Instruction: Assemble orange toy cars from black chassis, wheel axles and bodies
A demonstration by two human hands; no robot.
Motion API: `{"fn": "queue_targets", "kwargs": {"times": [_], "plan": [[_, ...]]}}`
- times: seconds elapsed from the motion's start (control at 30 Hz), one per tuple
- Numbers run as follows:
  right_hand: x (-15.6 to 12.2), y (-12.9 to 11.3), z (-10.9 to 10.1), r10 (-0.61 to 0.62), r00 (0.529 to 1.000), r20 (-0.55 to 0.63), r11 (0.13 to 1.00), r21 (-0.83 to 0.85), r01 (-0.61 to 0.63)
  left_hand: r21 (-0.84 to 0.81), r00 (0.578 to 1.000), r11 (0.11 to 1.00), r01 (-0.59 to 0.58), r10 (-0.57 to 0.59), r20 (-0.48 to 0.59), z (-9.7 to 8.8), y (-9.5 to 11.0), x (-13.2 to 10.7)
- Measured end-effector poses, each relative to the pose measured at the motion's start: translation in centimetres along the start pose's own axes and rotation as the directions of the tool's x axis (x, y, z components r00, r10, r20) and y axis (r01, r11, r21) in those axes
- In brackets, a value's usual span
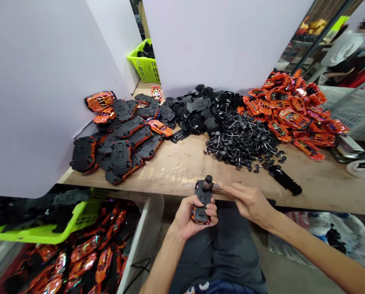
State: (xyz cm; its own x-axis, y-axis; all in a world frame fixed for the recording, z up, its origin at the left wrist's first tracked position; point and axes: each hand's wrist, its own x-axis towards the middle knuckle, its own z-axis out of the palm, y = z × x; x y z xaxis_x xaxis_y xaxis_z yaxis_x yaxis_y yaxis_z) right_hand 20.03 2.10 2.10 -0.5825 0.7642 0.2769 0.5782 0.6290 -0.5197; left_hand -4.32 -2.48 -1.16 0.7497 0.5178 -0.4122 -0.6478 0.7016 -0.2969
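My left hand [186, 218] is wrapped round a toy car [203, 203], which lies upside down with its black chassis facing up and orange body below. The fingers of my right hand [246, 200] close on the thin metal handle of a small hammer [208, 183]. Its black-ended head is over the far end of the chassis; whether it touches cannot be told. Beyond my hands, a heap of black wheel axles [237, 141] spreads on the wooden table [176, 163].
Assembled cars [121, 153] pile up at left, with black chassis [197, 106] behind. Orange car bodies [292, 106] are heaped at right. Below the table's left side, a green basket [75, 218] rests over a bin of orange cars [84, 257]. A person [344, 47] sits at far right.
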Motion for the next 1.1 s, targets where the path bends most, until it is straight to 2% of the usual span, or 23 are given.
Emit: {"fn": "queue_targets", "kwargs": {"times": [0.03,0.07,0.17,0.2,0.3,0.33,0.43,0.57,0.67,0.73,0.77,0.83,0.9,0.93,1.0,1.03,1.07,1.1], "plan": [[0.0,0.0,-0.2,-0.029,0.999,0.042,0.999,-0.016,0.030,0.000,1.000,1.000,0.006,-0.006,-0.002,0.0,0.0,0.0],[0.2,-0.1,-0.4,-0.031,0.999,0.030,0.999,-0.025,0.032,-0.001,1.000,1.000,0.011,-0.011,-0.004,0.0,0.1,0.0],[1.6,-0.4,0.0,0.064,0.981,-0.184,0.998,0.008,-0.064,-0.006,1.000,1.000,0.018,-0.018,-0.006,0.1,0.1,-0.1],[2.2,-0.4,0.4,0.069,0.977,-0.200,0.998,0.012,-0.068,-0.008,1.000,1.000,0.017,-0.017,-0.008,0.2,0.1,-0.1],[3.3,-0.3,1.4,-0.019,0.999,-0.027,0.999,-0.033,0.018,-0.018,0.999,1.000,0.019,-0.020,-0.029,0.5,0.1,-0.2],[3.3,-0.2,1.6,-0.021,1.000,-0.020,0.999,-0.037,0.020,-0.021,0.999,1.000,0.020,-0.021,-0.039,0.6,0.1,-0.2],[2.2,0.3,1.4,0.036,0.993,-0.114,0.999,-0.002,-0.037,-0.030,0.997,0.999,0.018,-0.020,-0.074,0.9,0.1,-0.3],[0.3,1.4,0.2,0.050,0.997,0.055,0.999,-0.020,-0.049,-0.014,0.995,1.000,-0.005,0.004,-0.099,1.1,0.1,-0.1],[0.4,2.4,0.2,0.098,0.995,0.007,0.995,-0.019,-0.098,0.096,0.993,0.993,-0.066,0.075,-0.095,0.9,-0.6,-0.2],[1.1,2.7,0.7,0.105,0.994,-0.034,0.994,-0.036,-0.106,0.293,0.977,0.946,-0.142,0.182,-0.114,0.6,-1.5,-0.6],[1.4,2.7,1.0,0.105,0.993,-0.057,0.992,-0.057,-0.109,0.422,0.961,0.889,-0.177,0.249,-0.122,0.4,-2.0,-0.9],[1.8,2.1,1.6,0.138,0.977,-0.160,0.988,-0.042,-0.146,0.654,0.913,0.718,-0.239,0.395,-0.099,0.3,-2.9,-1.3],[1.7,0.8,2.3,0.233,0.942,-0.241,0.964,0.183,-0.191,0.761,0.847,0.550,-0.344,0.532,-0.002,0.4,-3.3,-1.3],[1.5,-0.1,2.7,0.284,0.932,-0.226,0.912,0.363,-0.190,0.768,0.803,0.486,-0.417,0.592,0.061,0.5,-3.1,-1.0],[1.0,-1.9,3.8,0.338,0.934,-0.117,0.721,0.670,-0.177,0.731,0.699,0.383,-0.565,0.693,0.177,1.1,-2.2,-0.3],[0.8,-2.7,4.5,0.351,0.933,-0.075,0.631,0.755,-0.176,0.717,0.655,0.336,-0.611,0.723,0.219,1.4,-1.5,0.0],[0.7,-3.2,5.1,0.380,0.922,-0.070,0.578,0.796,-0.177,0.724,0.627,0.285,-0.628,0.736,0.255,1.7,-0.6,0.2],[0.7,-3.5,5.6,0.414,0.905,-0.095,0.570,0.802,-0.177,0.754,0.612,0.217,-0.620,0.735,0.292,2.1,0.2,0.3]]}}
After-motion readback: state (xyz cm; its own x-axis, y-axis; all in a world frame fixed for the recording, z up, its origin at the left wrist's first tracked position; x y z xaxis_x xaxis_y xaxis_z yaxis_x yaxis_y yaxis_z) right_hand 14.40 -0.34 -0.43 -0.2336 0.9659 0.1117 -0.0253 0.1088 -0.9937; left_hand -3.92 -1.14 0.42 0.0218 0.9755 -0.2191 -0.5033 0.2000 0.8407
